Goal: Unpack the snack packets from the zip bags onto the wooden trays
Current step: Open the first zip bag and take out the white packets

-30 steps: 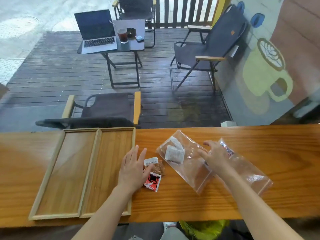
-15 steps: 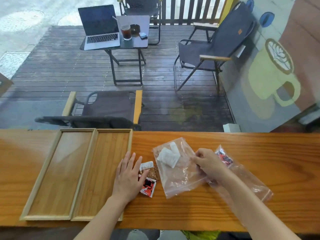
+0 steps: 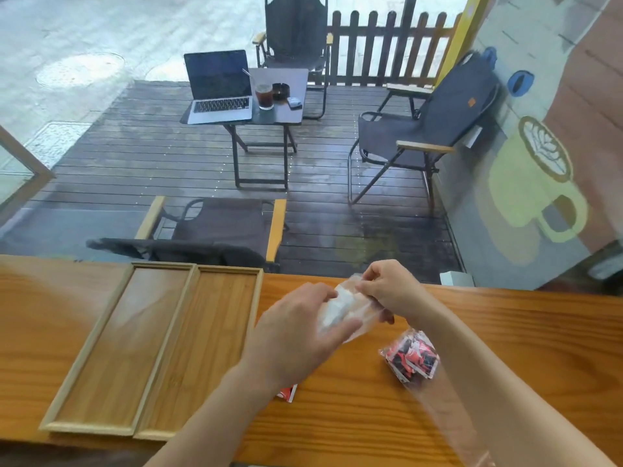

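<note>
- My right hand pinches the top edge of a clear zip bag, thumb and forefinger closed on the plastic, the bag lifted off the wooden counter.
- My left hand closes around the lower part of the same bag from the near side, fingers curled on it and thumb under it; motion blur hides exactly how tight that hold is.
- Inside the held bag are white snack packets, blurred, between my two hands.
- A second zip bag lies flat on the counter just right of my hands, partly under my right forearm; red, black and white packets sit bunched at its far end.
- A red and white loose packet peeks out on the counter from beneath my left wrist.
- Two wooden trays lie side by side to my left, long edges touching: the left tray and the right tray. Nothing rests in either.
- Beyond the counter is a deck with folding chairs and a small table carrying a laptop and a dark drink.
</note>
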